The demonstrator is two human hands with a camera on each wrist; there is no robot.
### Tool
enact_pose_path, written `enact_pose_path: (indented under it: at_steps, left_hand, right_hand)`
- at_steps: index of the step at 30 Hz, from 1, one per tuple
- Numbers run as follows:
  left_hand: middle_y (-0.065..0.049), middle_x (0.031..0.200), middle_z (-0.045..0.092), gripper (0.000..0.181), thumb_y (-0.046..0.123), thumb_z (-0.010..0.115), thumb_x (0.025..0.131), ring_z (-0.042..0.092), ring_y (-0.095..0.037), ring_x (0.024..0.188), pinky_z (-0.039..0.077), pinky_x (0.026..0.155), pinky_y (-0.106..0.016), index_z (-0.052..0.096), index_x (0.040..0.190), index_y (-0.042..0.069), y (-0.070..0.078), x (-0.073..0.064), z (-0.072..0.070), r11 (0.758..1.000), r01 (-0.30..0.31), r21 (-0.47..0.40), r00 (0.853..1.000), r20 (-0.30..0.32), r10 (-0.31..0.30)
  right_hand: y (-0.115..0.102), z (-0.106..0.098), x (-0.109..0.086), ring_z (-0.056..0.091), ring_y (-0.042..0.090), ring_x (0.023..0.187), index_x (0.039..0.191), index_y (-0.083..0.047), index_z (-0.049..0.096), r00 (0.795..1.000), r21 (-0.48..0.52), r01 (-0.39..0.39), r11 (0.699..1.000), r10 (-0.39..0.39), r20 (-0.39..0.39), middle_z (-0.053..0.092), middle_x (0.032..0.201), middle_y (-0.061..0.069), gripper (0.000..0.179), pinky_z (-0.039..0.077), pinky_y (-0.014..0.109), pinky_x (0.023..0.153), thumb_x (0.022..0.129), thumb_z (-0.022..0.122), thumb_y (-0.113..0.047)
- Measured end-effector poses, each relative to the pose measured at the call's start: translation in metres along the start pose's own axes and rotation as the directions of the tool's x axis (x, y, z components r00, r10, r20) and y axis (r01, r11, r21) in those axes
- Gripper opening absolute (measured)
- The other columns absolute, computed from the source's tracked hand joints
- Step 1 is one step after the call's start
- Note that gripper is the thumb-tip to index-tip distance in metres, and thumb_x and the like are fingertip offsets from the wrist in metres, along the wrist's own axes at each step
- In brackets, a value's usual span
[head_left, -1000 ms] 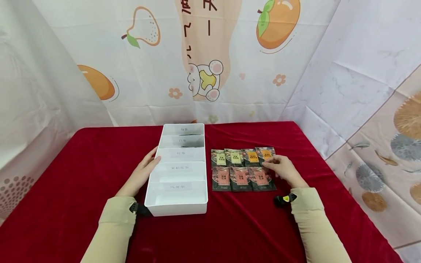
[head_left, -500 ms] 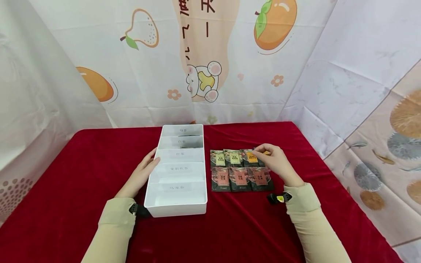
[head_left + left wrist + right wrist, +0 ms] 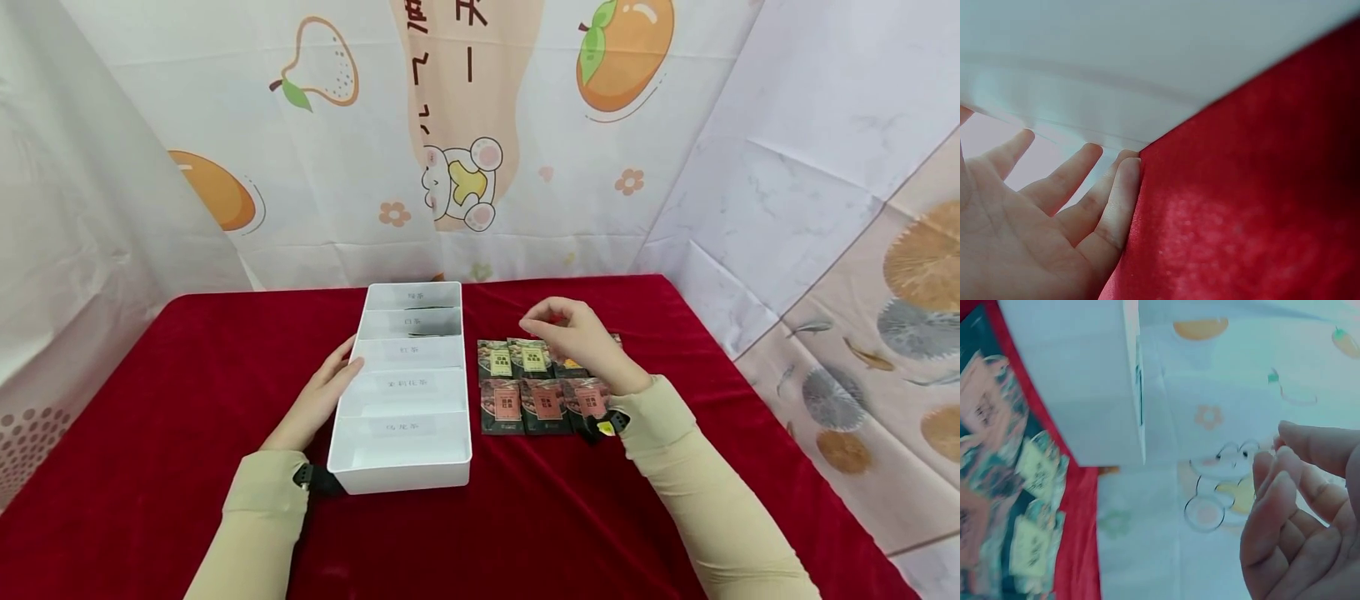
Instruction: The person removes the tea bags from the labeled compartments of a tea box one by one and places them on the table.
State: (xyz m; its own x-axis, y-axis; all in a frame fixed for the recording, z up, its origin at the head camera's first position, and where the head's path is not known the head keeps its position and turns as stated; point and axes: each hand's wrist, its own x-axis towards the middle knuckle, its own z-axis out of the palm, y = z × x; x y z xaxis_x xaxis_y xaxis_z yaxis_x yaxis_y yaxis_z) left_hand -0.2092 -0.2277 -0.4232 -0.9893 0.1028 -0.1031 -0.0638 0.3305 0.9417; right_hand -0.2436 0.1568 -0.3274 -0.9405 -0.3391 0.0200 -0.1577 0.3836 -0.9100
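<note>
A long white divided box (image 3: 401, 480) with labelled compartments stands left of the packets. My left hand (image 3: 327, 385) lies along its left side, thumb at the rim; in the left wrist view, the extended fingers (image 3: 1079, 181) meet the white wall. Above the flat packets hovers my right hand (image 3: 573, 337), fingers loosely bent, with nothing seen between thumb and fingertips in the right wrist view. Two packets with green labels (image 3: 532, 358) and ones with orange labels (image 3: 573, 367) form the back row, partly hidden by that hand. Three reddish-label packets (image 3: 543, 407) lie in front.
Dark red cloth (image 3: 187, 417) covers the table. Thin dark-edged items (image 3: 435, 335) show in the box's second compartment from the back. A white printed curtain (image 3: 337, 192) hangs behind the table, and another printed sheet (image 3: 840, 350) at the right.
My right hand has risen from the orange-label packet at the back right and moved left over the row. The left hand stays at the box.
</note>
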Motion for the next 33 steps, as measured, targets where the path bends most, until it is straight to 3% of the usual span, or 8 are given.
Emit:
enact_pose_path:
  at_steps: [6,16,23,29,33]
  left_hand:
    - [-0.021,0.146,0.042,0.068,0.051,0.045,0.102,0.059,-0.021,0.108,0.05,0.085,-0.03,0.017,0.16,0.029,-0.001,0.001,0.0,1.0,-0.005,-0.002,1.0,0.004,0.005]
    - [-0.019,0.149,0.041,0.07,0.054,0.045,0.101,0.058,-0.025,0.112,0.048,0.086,-0.03,0.018,0.16,0.027,0.001,-0.003,0.0,0.999,0.025,0.022,1.0,-0.007,-0.025]
    - [-0.019,0.151,0.04,0.07,0.054,0.045,0.101,0.056,-0.027,0.117,0.047,0.089,-0.03,0.017,0.16,0.027,0.002,-0.001,0.001,0.999,0.023,0.027,1.0,0.005,-0.023]
    - [-0.02,0.15,0.041,0.071,0.054,0.045,0.101,0.059,-0.022,0.111,0.048,0.087,-0.029,0.017,0.16,0.025,0.001,-0.003,0.001,0.999,0.033,0.031,0.999,-0.005,-0.033]
    - [-0.02,0.15,0.041,0.072,0.055,0.045,0.101,0.059,-0.023,0.112,0.048,0.087,-0.029,0.018,0.16,0.024,0.002,-0.003,0.001,0.999,0.031,0.039,0.999,-0.012,-0.03]
  right_hand:
    - [-0.027,0.008,0.015,0.051,0.021,0.05,0.111,-0.013,0.068,0.999,-0.076,0.043,0.996,-0.042,0.018,0.069,0.101,0.008,0.022,0.045,0.031,0.047,0.096,0.066,-0.03]
    - [-0.044,0.026,0.039,0.063,0.025,0.057,0.123,-0.016,0.065,0.993,-0.161,0.072,0.984,-0.055,0.106,0.066,0.122,0.005,0.029,0.054,0.036,0.06,0.097,0.065,-0.028]
    - [-0.04,0.041,0.056,0.066,0.03,0.059,0.131,-0.015,0.061,0.993,-0.196,0.046,0.98,-0.024,0.113,0.063,0.128,0.004,0.037,0.054,0.034,0.056,0.098,0.063,-0.032]
    - [-0.027,0.059,0.067,0.063,0.018,0.052,0.132,-0.016,0.062,0.994,-0.296,0.064,0.953,-0.036,0.099,0.064,0.131,0.002,0.038,0.054,0.039,0.057,0.099,0.061,-0.033]
    - [-0.02,0.071,0.071,0.065,0.024,0.054,0.137,-0.013,0.059,0.994,-0.371,0.063,0.927,-0.024,0.11,0.068,0.121,0.016,0.043,0.053,0.032,0.057,0.1,0.059,-0.034]
